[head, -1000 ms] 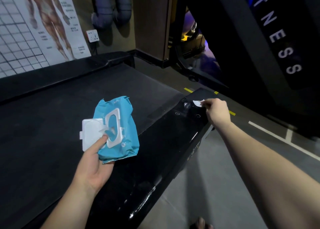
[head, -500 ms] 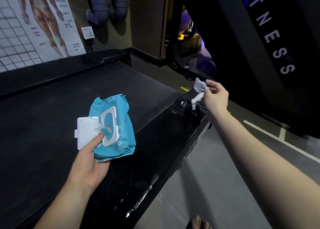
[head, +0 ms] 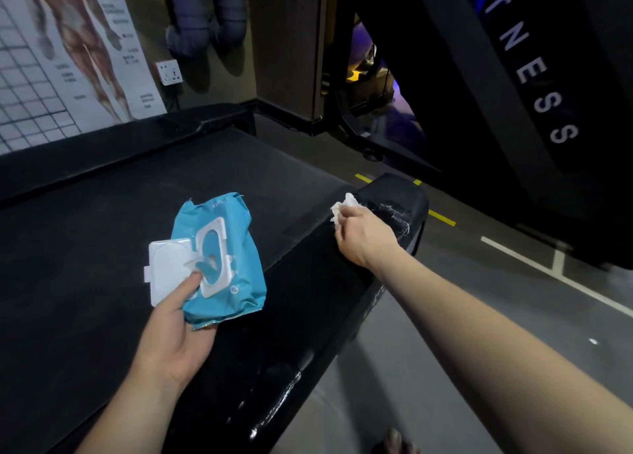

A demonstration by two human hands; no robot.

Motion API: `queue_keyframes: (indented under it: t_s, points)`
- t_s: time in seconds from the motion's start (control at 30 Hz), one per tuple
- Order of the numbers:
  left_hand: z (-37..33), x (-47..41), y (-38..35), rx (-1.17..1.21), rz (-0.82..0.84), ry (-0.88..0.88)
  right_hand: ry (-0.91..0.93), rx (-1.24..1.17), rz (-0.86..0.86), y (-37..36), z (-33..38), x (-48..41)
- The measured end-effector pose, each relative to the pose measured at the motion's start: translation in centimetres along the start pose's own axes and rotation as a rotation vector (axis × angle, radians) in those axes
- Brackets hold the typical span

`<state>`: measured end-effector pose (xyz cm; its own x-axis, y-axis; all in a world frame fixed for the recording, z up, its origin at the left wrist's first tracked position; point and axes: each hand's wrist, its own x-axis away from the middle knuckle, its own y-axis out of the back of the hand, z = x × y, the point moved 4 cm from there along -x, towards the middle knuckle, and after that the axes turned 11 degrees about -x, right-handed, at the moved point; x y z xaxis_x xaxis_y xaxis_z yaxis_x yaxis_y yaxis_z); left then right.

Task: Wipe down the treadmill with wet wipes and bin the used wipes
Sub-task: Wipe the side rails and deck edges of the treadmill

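Note:
My left hand [head: 174, 330] holds a blue pack of wet wipes [head: 222, 265] over the treadmill belt [head: 102, 230]; its white flip lid stands open and my thumb lies on the lid. My right hand [head: 363, 237] grips a crumpled white wipe [head: 342, 208] and presses it on the glossy black side rail [head: 308, 299] near the rail's rear end cap [head: 397, 196]. Wet streaks shine on the end cap and lower down the rail.
A wall with an anatomy poster [head: 68, 52] and a power socket [head: 169, 72] stands behind the treadmill. Grey floor [head: 462, 316] with white and yellow lines lies to the right. A dark slanted column marked with letters [head: 534, 76] rises at the upper right.
My right hand lifted the wipe off the end cap, then brought it back down onto the rail slightly nearer to me. The left hand kept the pack steady.

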<state>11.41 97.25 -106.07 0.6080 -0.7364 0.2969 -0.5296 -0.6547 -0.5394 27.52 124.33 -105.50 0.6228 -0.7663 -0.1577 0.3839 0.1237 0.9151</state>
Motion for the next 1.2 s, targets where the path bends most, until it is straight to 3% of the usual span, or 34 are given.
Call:
queue_keyframes:
  t_s: [0.23, 0.37, 0.43, 0.6, 0.73, 0.93, 1.2]
  points:
    - [0.1, 0.0, 0.1, -0.001, -0.035, 0.004, -0.139, 0.128, -0.034, 0.9, 1.0, 0.0]
    - [0.2, -0.3, 0.3, 0.004, -0.051, 0.015, -0.397, -0.018, -0.144, 3.0, -2.1, -0.4]
    - [0.2, -0.4, 0.4, 0.004, -0.054, 0.025, -0.402, -0.061, -0.131, 3.7, -2.7, 0.2]
    - [0.5, -0.2, 0.7, 0.001, -0.112, 0.03, -0.276, 0.011, -0.065, 5.4, -1.1, 4.5]
    - [-0.9, 4.2, 1.5, -0.068, -0.162, 0.043, -0.146, -0.07, -0.001, 10.2, 1.4, 9.2]
    - [-6.6, 15.2, 3.1, -0.176, -0.192, 0.052, 0.095, -0.155, 0.279, 16.3, 13.5, 19.2]
    - [-15.4, 28.2, 7.9, -0.456, -0.21, -0.038, 0.283, -0.123, 0.544, 10.8, 28.8, 31.6]
